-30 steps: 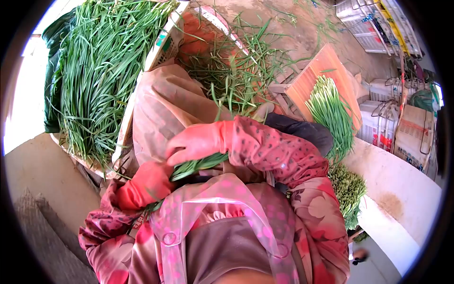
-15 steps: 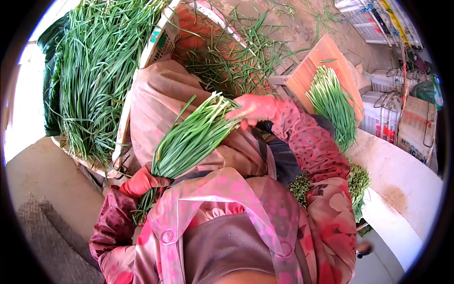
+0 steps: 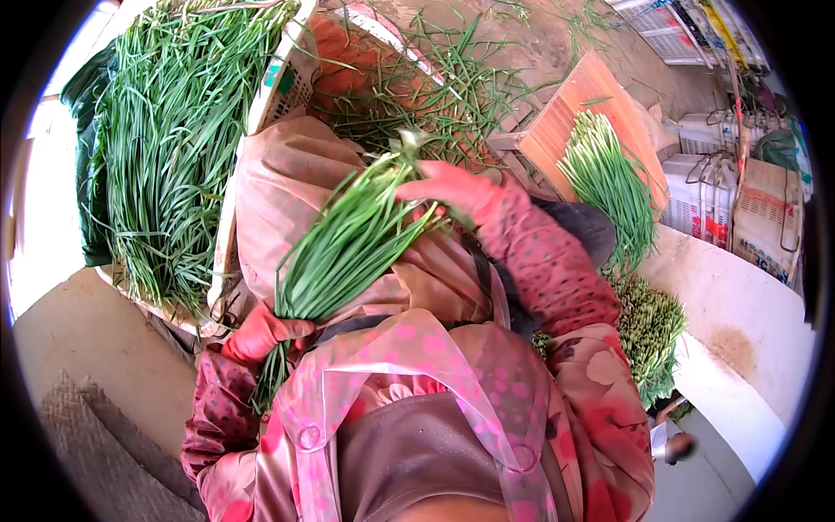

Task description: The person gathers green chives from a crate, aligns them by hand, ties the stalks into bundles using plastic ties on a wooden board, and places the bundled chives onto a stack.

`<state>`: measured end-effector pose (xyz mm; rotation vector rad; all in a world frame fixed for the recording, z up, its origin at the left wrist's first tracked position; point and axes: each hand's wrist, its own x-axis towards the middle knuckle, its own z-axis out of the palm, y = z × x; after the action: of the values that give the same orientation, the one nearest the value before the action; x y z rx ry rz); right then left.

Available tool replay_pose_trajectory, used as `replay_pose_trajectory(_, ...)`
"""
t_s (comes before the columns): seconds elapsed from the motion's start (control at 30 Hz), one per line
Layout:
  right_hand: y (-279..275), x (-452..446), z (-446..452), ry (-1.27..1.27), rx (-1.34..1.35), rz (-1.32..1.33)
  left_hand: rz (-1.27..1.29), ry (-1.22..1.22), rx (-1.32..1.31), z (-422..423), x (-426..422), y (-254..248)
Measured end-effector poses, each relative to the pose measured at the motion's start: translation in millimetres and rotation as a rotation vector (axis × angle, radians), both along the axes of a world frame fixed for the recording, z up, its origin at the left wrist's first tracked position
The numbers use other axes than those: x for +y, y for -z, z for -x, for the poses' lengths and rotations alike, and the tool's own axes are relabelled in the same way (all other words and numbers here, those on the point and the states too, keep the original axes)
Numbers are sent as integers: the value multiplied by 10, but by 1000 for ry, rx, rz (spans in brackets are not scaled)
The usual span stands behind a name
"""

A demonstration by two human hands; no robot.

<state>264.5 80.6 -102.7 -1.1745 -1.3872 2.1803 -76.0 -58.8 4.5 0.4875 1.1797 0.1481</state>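
Observation:
A bunch of garlic chives (image 3: 348,244) lies slantwise across my lap, pale stem ends up and green leaves down toward my left side. My left hand (image 3: 259,334), in a red glove, is closed around the leaf end near my waist. At the stem end, my right hand (image 3: 452,193), also gloved in red, has its fingers bent over the stems and is a little blurred. Its fingertips are partly hidden among the chives. The tips of the stems are smeared by motion.
A white crate (image 3: 254,104) heaped with chives stands at my left. On the right, another chive bunch (image 3: 609,187) rests on a wooden board (image 3: 557,122), with more stacked bunches (image 3: 657,335) nearer me. Loose leaves (image 3: 461,96) litter the floor. Packed crates (image 3: 696,204) stand beyond.
My right hand has shifted slightly left and up along the stem end, and the stems there have moved. My left hand keeps its hold. The whole view has shifted slightly.

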Motion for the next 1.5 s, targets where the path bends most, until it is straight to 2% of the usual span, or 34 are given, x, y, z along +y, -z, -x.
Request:
replay_pose_trajectory(0.03,-281,38,159,86,-29,41,-107,-121,-51,-30,35,-42)
replay_pose_trajectory(0.07,-320,96,174,191,4,136,-102,-200,-25,-5,89,-118)
replay_pose_trajectory(0.13,-226,227,195,455,22,229,-128,-302,26,-27,231,-200)
replay_pose_trajectory(0.17,-11,286,19,475,157,224,-152,-332,43,-60,264,-179)
replay_pose_trajectory(0.2,-68,338,-50,607,70,185,-143,-350,41,-16,231,-48)
replay_pose_trajectory(0.23,-2,435,-330,649,287,337,-131,-368,41,33,192,68)
replay_pose_trajectory(0.3,-66,531,-601,821,151,291,-157,-371,35,6,193,89)
replay_pose_trajectory(0.37,-117,513,-723,858,88,285,-132,-387,70,-40,214,49)
replay_pose_trajectory(0.4,-264,490,-641,859,88,281,-135,-386,68,-56,231,41)
replay_pose_trajectory(0.47,-590,344,-386,614,-23,167,-113,-404,112,-85,235,31)
replay_pose_trajectory(0.57,-764,110,158,428,95,140,-126,-394,80,-110,250,-1)
replay_pose_trajectory(0.7,-767,75,737,574,31,224,-228,-354,179,-135,175,82)
replay_pose_trajectory(0.83,-380,233,304,799,318,237,-206,-281,179,-78,159,41)
replay_pose_trajectory(0.9,-237,422,-155,1004,165,109,-206,-281,159,-76,178,15)
replay_pose_trajectory(0.97,-177,598,-552,1109,-215,17,-192,-290,154,-86,195,8)
replay_pose_trajectory(1.0,-254,605,-566,1107,-217,15,-192,-293,152,-79,192,16)
replay_pose_trajectory(1.07,-493,618,-592,779,-476,-142,-187,-279,134,-67,213,38)
replay_pose_trajectory(1.13,-944,508,-39,473,-546,-56,-208,-312,107,-103,224,43)
replay_pose_trajectory(1.2,-538,360,340,289,-376,-103,-180,-333,8,-33,222,68)
replay_pose_trajectory(1.23,-335,366,492,225,-413,38,-184,-329,9,17,199,84)
replay_pose_trajectory(1.3,-411,367,543,375,-342,78,-100,-366,-32,123,140,118)
replay_pose_trajectory(1.37,-218,524,224,637,-139,138,-30,-383,-74,250,32,175)
replay_pose_trajectory(1.43,-147,713,-54,717,-319,32,-27,-387,-292,346,-54,313)
replay_pose_trajectory(1.5,-272,778,-39,631,-286,19,-25,-421,-380,331,-55,337)
